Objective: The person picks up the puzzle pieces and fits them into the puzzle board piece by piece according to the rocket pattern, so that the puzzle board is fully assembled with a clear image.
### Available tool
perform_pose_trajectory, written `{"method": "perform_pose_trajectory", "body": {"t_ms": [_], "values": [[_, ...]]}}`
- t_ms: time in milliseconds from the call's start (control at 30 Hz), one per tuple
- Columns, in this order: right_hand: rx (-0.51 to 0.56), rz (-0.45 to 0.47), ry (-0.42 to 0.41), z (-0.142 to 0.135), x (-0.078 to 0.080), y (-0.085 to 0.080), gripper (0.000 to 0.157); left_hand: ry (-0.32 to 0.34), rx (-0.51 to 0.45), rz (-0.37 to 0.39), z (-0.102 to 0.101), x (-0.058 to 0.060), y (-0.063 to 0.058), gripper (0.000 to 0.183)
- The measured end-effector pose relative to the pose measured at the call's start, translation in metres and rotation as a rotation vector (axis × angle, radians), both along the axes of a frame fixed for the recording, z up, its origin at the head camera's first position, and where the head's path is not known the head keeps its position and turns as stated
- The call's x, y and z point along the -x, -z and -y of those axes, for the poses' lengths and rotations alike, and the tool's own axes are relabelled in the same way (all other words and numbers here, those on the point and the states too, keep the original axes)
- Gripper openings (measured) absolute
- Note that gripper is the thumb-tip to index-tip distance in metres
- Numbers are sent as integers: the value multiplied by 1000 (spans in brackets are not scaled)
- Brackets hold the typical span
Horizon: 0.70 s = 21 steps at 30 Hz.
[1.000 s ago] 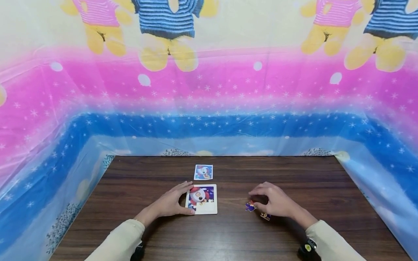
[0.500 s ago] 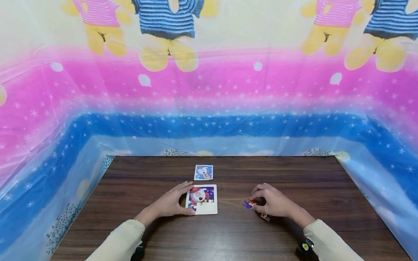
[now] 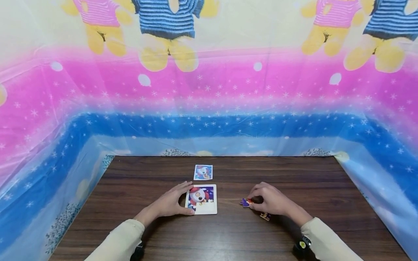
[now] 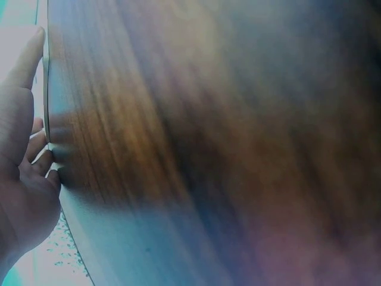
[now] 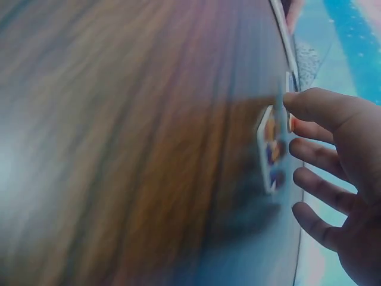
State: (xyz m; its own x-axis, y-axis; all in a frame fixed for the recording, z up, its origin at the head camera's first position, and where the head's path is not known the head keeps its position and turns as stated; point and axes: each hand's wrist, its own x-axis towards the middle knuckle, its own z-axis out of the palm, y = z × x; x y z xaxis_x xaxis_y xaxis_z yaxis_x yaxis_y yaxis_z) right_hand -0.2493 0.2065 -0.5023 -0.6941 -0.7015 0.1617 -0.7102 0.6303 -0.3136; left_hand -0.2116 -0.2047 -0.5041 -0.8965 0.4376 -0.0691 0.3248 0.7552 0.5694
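A square puzzle board (image 3: 207, 208) with a white frame lies on the table, part of its picture a red-hatted white character. My left hand (image 3: 169, 200) spans the board's left side, thumb at the near corner and fingers at the far one. To the right, my right hand (image 3: 270, 199) pinches a purple and orange puzzle piece (image 3: 245, 202) between thumb and fingers, low over the table. Another puzzle piece (image 3: 265, 216) lies beneath that hand; the right wrist view also catches this loose piece (image 5: 271, 149). In the left wrist view, the board is mostly washed out behind the hand.
A small picture card (image 3: 203, 172) with a similar character lies just beyond the board. The dark wooden table (image 3: 228, 239) reaches back to a printed cloth (image 3: 209, 125) hung around its far and side edges.
My right hand has closed its fingers on the purple and orange puzzle piece and shifted it slightly left. The left hand and the board stay in place.
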Motion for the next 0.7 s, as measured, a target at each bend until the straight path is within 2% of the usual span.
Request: {"method": "perform_pose_trajectory", "body": {"t_ms": [367,700], "values": [[42,-79,-34,53,2,-16,23,-6,6,2,0,0,-1,100],[54,-62,-95,105,-4,-17,26,0,3,-5,0,0,0,100]]}}
